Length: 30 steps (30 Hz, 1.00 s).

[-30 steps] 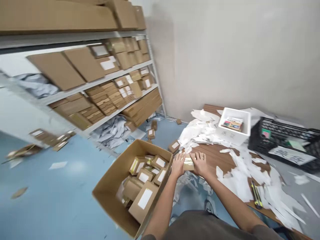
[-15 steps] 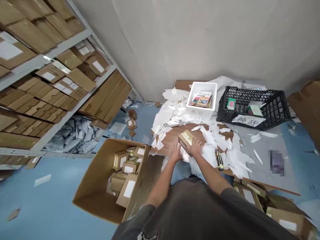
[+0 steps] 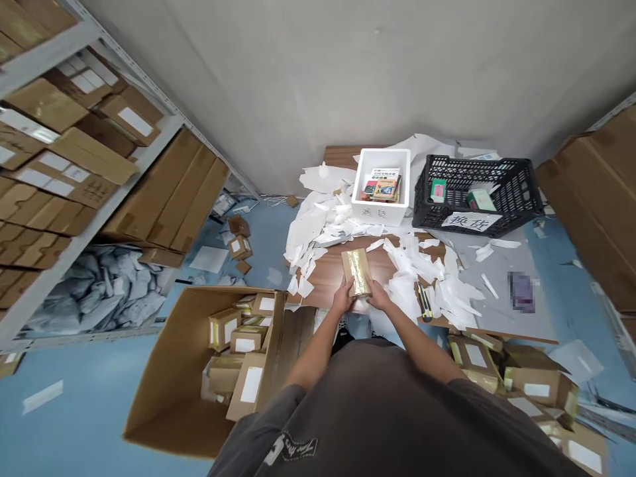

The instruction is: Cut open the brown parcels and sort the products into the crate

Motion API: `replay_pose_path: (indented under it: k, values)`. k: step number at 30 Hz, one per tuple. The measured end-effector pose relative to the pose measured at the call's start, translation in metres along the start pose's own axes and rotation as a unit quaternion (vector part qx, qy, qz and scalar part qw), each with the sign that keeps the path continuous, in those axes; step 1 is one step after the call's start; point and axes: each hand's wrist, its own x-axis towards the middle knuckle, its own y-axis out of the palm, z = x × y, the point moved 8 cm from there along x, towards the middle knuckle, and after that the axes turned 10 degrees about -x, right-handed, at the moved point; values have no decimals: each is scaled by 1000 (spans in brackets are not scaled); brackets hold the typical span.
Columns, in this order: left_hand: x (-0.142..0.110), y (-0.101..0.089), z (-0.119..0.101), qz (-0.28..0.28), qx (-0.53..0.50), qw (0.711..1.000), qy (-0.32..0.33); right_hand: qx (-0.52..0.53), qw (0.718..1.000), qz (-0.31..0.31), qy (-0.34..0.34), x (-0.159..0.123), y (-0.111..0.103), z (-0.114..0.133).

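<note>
A small cardboard box (image 3: 356, 270) with shiny tape along its top is held between my two hands over the front of the wooden table (image 3: 322, 268). My left hand (image 3: 343, 296) grips its near left corner, and my right hand (image 3: 378, 294) grips the near right side. The fingers are partly hidden beneath and behind the box. To the right of my right hand lies a yellow and black utility knife (image 3: 424, 302), among torn white paper scraps (image 3: 405, 291).
A white foam box (image 3: 381, 213) with books and a black plastic crate (image 3: 517, 192) stand at the back. Left of the table is a large open carton (image 3: 163, 377) of small boxes. More taped boxes (image 3: 534, 381) lie at lower right. Shelving (image 3: 171, 132) lines the left.
The cardboard box has turned from slanted to nearly straight, its taped top facing up. My hands have shifted to its near end. The whole view has swung somewhat to the right.
</note>
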Motion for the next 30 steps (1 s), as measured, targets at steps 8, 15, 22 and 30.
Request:
replay_pose_path:
  k: [8,15,22,30]
  values:
    - [31,-70,-52,-18,-73,992,98,33,989,-141,38,9,-89,23]
    - [74,-73,-47,-8,-129,990,54,1,971,-152,182,41,-110,36]
    - [74,-84,-44,-19,-71,987,143,-10,983,-167,77,11,-89,33]
    - [51,-67,-45,48,-79,981,168,31,981,-185,51,0,-60,43]
